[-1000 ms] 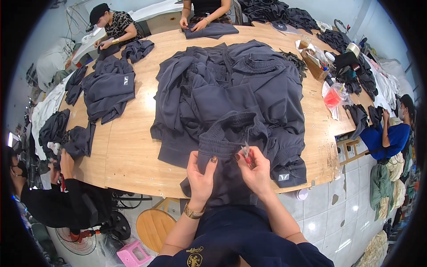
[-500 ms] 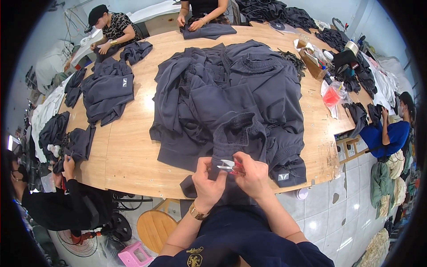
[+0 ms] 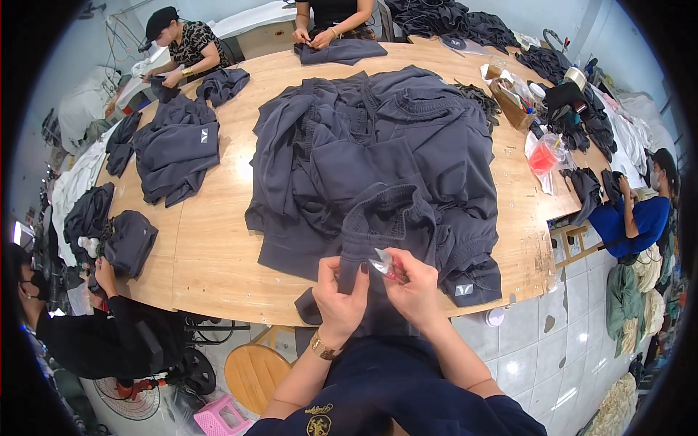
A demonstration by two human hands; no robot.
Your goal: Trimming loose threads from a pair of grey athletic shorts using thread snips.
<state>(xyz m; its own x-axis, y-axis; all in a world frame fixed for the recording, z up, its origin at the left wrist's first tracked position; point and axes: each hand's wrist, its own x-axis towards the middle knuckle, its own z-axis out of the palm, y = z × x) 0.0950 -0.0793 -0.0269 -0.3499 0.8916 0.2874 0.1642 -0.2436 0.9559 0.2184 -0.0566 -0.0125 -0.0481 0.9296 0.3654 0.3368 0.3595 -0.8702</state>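
Note:
Just in front of me a dark grey garment with a gathered elastic waistband [image 3: 374,227] lies at the near edge of a large pile of like garments [image 3: 363,156]. My left hand [image 3: 340,299] is closed, its thumb and fingers pinching the fabric below the waistband. In my right hand [image 3: 413,288] is a pair of thread snips [image 3: 381,263] with pale blades and some red near the fingers. The blades point up and left, close to the pinched cloth. Whether they touch it I cannot tell.
The wooden table [image 3: 211,247] also bears smaller garment piles [image 3: 178,145] on the left. At the right stand a brown box [image 3: 512,105] and a red drink in a plastic bag [image 3: 542,156]. Several co-workers handle cloth around the tables. A round stool [image 3: 254,370] stands below left.
The snips have turned from lying nearly level to pointing more upward. My left fingers have shifted slightly on the fabric. At the far left a co-worker's dark garment has changed position.

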